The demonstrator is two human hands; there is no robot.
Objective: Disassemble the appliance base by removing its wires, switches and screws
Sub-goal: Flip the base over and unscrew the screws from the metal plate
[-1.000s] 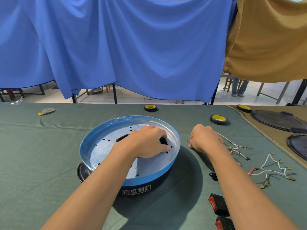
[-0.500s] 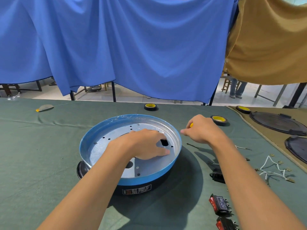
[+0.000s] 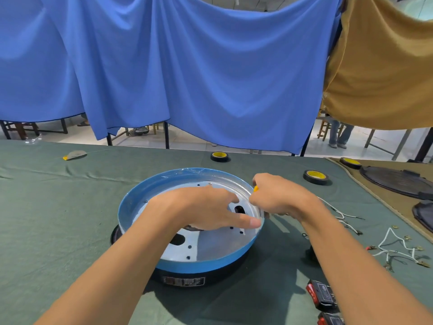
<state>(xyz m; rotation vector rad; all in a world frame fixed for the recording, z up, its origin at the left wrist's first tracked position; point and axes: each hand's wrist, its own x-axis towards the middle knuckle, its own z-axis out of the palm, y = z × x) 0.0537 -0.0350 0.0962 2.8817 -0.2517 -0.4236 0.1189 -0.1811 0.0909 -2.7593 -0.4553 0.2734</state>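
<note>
The right hand, closed around a yellow-handled tool, has been carried from the loose wires to the rim of the appliance base at table centre. The base is steadied by the left hand, fingers spread flat inside. Screw removal looks imminent.

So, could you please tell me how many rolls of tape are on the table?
3: one roll at the far edge, one right of the base, one on the tan mat. Others may be hidden.
</note>
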